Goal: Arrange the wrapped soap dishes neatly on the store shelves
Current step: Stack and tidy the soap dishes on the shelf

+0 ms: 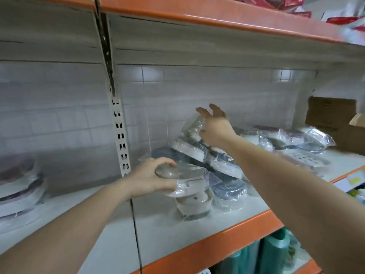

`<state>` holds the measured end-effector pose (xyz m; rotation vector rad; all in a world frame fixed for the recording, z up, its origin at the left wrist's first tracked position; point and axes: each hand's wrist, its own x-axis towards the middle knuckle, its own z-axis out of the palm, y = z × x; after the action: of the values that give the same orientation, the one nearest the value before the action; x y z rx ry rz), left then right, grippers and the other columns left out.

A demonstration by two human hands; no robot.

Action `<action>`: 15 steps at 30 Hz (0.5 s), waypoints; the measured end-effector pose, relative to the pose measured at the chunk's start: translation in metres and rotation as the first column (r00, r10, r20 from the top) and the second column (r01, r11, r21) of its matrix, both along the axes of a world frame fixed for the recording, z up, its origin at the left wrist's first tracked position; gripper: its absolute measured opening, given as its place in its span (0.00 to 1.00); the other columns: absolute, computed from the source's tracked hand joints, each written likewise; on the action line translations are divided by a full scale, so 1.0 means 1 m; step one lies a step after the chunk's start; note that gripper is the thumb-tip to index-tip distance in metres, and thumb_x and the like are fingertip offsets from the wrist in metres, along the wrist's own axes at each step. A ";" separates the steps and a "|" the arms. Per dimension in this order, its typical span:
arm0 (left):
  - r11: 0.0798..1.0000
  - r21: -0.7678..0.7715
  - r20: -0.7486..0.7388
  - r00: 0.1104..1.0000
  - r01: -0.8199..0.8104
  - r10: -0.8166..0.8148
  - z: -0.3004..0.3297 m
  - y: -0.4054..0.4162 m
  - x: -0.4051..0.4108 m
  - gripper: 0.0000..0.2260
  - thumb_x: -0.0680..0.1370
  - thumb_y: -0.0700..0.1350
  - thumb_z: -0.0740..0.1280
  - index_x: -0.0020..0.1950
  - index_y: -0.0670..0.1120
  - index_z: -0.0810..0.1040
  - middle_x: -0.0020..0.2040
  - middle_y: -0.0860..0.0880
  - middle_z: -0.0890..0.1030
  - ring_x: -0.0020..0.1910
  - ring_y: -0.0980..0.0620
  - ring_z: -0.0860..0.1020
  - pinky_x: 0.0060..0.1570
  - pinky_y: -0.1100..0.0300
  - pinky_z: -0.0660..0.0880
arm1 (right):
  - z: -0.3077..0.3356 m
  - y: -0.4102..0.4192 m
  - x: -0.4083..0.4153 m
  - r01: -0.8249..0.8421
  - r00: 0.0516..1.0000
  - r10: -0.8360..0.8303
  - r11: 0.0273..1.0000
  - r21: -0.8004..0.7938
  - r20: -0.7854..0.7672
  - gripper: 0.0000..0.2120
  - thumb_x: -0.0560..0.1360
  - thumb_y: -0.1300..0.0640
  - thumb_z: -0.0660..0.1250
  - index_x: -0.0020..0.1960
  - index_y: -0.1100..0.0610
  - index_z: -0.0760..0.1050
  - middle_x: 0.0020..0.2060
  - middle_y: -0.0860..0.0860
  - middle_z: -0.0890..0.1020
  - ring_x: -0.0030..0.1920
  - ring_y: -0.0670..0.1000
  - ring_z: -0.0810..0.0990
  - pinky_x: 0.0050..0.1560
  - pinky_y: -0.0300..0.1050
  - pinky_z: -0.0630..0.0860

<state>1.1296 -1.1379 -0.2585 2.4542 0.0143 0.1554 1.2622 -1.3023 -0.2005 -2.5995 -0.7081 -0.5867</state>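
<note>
White shelf (pixel 118 244) with orange edge (pixel 227 230). Clear-wrapped soap dishes (pixel 199 153), white and dark grey-blue. White tiled wall (pixel 69 119) behind. Brown box (pixel 331 117) far right. Teal bottles (pixel 276 252) below.

Soft, motion-blurred frame; wide-angle edge warp

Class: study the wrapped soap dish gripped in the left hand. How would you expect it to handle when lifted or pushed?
The soap dish probably keeps its shape: under the film it looks like rigid plastic. The glossy, loose wrap may slide under the left hand. It seems light, since one hand holds it by its end.
</note>
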 end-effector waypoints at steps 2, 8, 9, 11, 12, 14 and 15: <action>0.992 -0.128 0.040 0.999 -0.025 0.030 0.006 0.013 -0.010 0.26 0.50 0.60 0.69 0.48 0.64 0.75 0.53 0.49 0.78 0.44 0.53 0.79 0.51 0.59 0.76 | 0.004 0.012 0.017 -0.009 0.998 0.004 0.995 -0.095 -0.056 0.34 0.75 0.62 0.60 0.76 0.46 0.51 0.76 0.54 0.43 0.75 0.58 0.44 0.70 0.57 0.62; 0.920 -0.238 0.245 0.897 -0.311 0.367 0.014 0.039 -0.024 0.28 0.50 0.60 0.69 0.51 0.66 0.74 0.56 0.50 0.77 0.50 0.50 0.77 0.52 0.59 0.74 | -0.005 0.035 0.043 0.177 0.980 -0.184 0.979 -0.104 -0.071 0.25 0.73 0.42 0.64 0.66 0.50 0.65 0.64 0.58 0.66 0.64 0.61 0.66 0.60 0.52 0.66; 0.902 -0.251 0.281 0.865 -0.351 0.415 0.014 0.038 -0.023 0.29 0.52 0.59 0.70 0.53 0.65 0.75 0.57 0.51 0.77 0.50 0.51 0.77 0.52 0.60 0.73 | -0.008 0.036 0.041 0.212 0.977 -0.213 0.975 -0.073 -0.015 0.23 0.73 0.43 0.65 0.64 0.50 0.67 0.61 0.58 0.69 0.62 0.60 0.69 0.58 0.51 0.66; 0.874 -0.250 0.334 0.810 -0.416 0.482 0.013 0.035 -0.023 0.29 0.59 0.54 0.72 0.60 0.62 0.75 0.55 0.55 0.77 0.49 0.54 0.75 0.48 0.65 0.69 | -0.014 0.036 0.037 0.217 0.975 -0.218 0.976 0.017 0.054 0.22 0.72 0.45 0.66 0.63 0.52 0.68 0.59 0.58 0.70 0.60 0.60 0.70 0.57 0.51 0.66; 0.866 -0.247 0.357 0.790 -0.435 0.499 0.013 0.033 -0.023 0.30 0.60 0.53 0.73 0.63 0.60 0.74 0.55 0.56 0.76 0.50 0.55 0.75 0.49 0.66 0.68 | -0.017 0.034 0.035 0.198 0.977 -0.204 0.977 0.083 0.067 0.22 0.71 0.46 0.66 0.63 0.52 0.69 0.59 0.58 0.70 0.60 0.60 0.70 0.57 0.51 0.66; 0.862 -0.245 0.402 0.762 -0.444 0.507 0.013 0.031 -0.024 0.31 0.62 0.51 0.75 0.64 0.58 0.74 0.57 0.55 0.74 0.54 0.55 0.74 0.53 0.67 0.66 | -0.018 0.024 0.026 0.128 0.985 -0.152 0.960 0.250 0.077 0.23 0.70 0.48 0.68 0.62 0.53 0.70 0.60 0.57 0.70 0.61 0.59 0.69 0.58 0.51 0.68; 0.859 -0.247 0.417 0.751 -0.448 0.512 0.014 0.031 -0.024 0.30 0.64 0.49 0.76 0.65 0.57 0.73 0.58 0.55 0.73 0.56 0.55 0.74 0.54 0.67 0.65 | -0.018 0.019 0.020 0.080 0.990 -0.113 0.941 0.328 0.084 0.23 0.70 0.49 0.68 0.63 0.54 0.70 0.61 0.57 0.70 0.62 0.59 0.68 0.58 0.51 0.69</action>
<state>1.1055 -1.1070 -0.2447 2.1649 0.4383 0.9496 1.2822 -1.2837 -0.2183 -2.3186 -0.4685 -0.7993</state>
